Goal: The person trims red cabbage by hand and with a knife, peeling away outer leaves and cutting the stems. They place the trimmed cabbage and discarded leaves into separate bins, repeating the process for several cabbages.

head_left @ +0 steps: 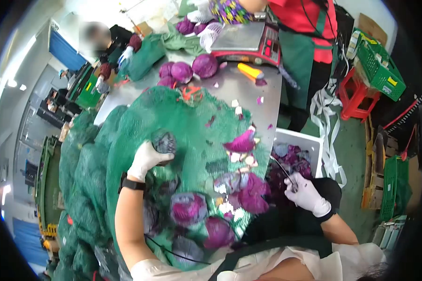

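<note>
My left hand, in a white glove with a dark band at the wrist, is closed round a dark purple cabbage above the green mesh net. My right hand, also gloved, grips a knife whose thin blade points up and left, over the edge of a white bin of purple leaves. Several cabbages lie near me, among them a partly peeled one and a purple one. Loose leaves and cut pieces rest between my hands.
On the metal table are a scale, a yellow-handled tool and more cabbages. Full green net sacks line the left. People stand across the table and at the back left. A red stool holds a green crate.
</note>
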